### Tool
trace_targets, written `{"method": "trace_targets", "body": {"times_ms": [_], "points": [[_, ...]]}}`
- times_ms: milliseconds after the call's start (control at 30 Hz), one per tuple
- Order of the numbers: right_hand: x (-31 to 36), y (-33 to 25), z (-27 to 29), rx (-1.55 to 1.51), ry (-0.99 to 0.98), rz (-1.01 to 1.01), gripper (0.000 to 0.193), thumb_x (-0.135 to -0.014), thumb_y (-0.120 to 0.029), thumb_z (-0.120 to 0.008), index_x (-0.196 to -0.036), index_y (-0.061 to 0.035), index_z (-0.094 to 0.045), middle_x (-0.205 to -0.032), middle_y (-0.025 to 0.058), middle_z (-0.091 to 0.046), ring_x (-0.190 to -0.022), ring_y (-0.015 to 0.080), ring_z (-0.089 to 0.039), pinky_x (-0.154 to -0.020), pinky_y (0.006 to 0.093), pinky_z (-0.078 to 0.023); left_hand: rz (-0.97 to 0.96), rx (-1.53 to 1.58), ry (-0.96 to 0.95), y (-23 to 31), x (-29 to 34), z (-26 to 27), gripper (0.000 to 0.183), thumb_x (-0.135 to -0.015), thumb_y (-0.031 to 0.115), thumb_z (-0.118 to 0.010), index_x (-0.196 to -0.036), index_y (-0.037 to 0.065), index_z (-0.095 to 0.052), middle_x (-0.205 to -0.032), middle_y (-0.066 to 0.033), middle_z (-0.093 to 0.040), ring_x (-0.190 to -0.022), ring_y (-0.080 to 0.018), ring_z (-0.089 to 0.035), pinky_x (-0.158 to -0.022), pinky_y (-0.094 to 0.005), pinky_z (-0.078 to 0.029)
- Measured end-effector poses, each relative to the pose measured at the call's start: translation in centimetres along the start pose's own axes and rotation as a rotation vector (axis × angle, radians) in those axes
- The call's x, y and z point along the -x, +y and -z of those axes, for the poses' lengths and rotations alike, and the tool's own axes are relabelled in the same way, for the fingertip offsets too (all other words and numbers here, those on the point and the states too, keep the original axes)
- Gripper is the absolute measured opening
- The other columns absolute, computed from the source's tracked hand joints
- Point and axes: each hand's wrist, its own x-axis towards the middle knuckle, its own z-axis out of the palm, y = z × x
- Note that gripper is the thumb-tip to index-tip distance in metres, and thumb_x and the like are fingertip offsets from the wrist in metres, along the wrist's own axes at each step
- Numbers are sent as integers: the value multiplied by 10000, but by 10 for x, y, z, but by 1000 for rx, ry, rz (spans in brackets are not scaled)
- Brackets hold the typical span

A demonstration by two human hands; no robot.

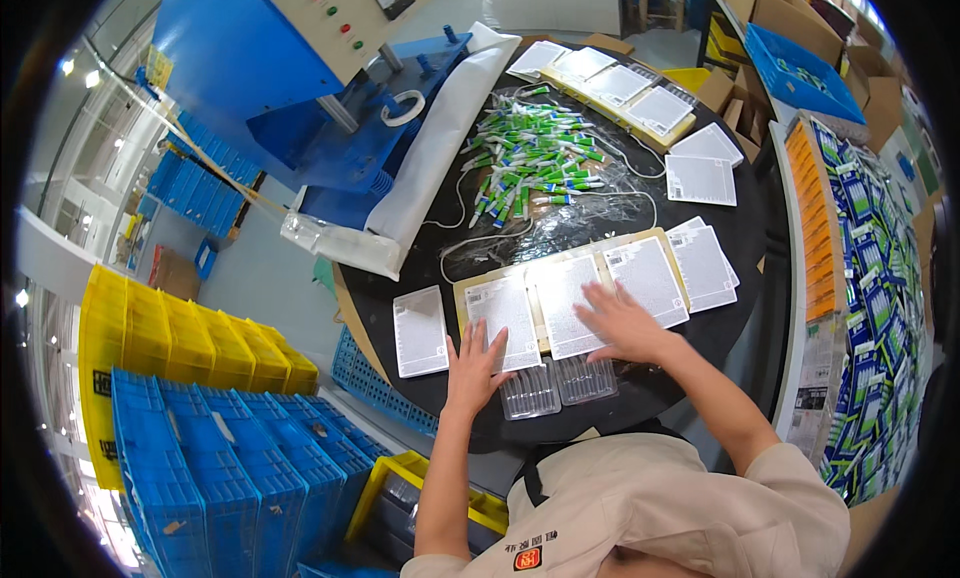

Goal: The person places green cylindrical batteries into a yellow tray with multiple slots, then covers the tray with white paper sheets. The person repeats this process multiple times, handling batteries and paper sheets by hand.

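Note:
White backing cards (pixel 565 308) with printed barcodes lie in a row on a yellowish tray (pixel 537 323) at the near side of the round black table. My left hand (pixel 477 363) is open, its fingers spread on the lower edge of the left card (pixel 503 313). Also open, my right hand (pixel 625 323) rests flat across the middle and right cards. Close below the tray, between my hands, are clear plastic blisters (pixel 530 392). One loose card (pixel 420 330) lies left of the tray, and a few overlapping cards (pixel 703 268) lie to its right.
A heap of green-and-white tubes (pixel 535 153) covers the table's middle. Beyond it is a second tray with cards (pixel 620 88). A blue press machine (pixel 250 78) stands at the left. Stacked blue crates (pixel 230 458) and yellow crates (pixel 180 348) fill the lower left; packed goods (pixel 870 308) are at right.

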Motion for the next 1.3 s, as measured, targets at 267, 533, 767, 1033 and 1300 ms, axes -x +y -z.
{"method": "trace_targets", "body": {"times_ms": [267,533,767,1033,1300], "points": [[168,298,-20,-612,1183,-1258,395,-896,-215,-698,-1203,29,-661,-1178,169,-696,-1104,331,-646,-963,483,-502,527,875,584,-1,58,6,363,-1007,226,-639,-1278,-16,-647,-1253,-182,-683,-1164,-272,-648,-1046,-358,-459],[224,339,-120,-1495,1308,-1290,262,-980,-168,-589,-1132,33,-657,-1073,206,-715,-967,353,-704,-898,505,-579,1037,1647,659,16,147,-66,337,-1058,357,-534,-1139,52,-654,-942,-60,-700,-860,-152,-653,-847,-332,-534],[205,72,-115,-1697,1184,-1266,310,-992,-187,-529,-1207,19,-617,-1211,155,-669,-1184,284,-607,-1062,489,-468,1516,1777,666,38,210,-135,462,-1070,455,-394,-1168,53,-599,-1059,-92,-661,-953,-215,-627,-872,-357,-529],[164,30,58,-459,671,-590,136,-902,-11,-629,-1009,2,-712,-886,122,-687,-805,237,-675,-746,346,-552,1492,2334,509,62,186,-156,717,-1080,526,-336,-1444,-87,-406,-1498,-228,-471,-1390,-351,-483,-1174,-493,-405],[86,87,28,508,-80,30,603,-903,-113,-581,-1488,-61,-441,-1570,168,-425,-1475,295,-400,-1215,548,-286,1194,2442,508,73,157,-148,664,-1059,596,-367,-1435,55,-449,-1495,-116,-484,-1409,-305,-431,-1229,-532,-250]]}}
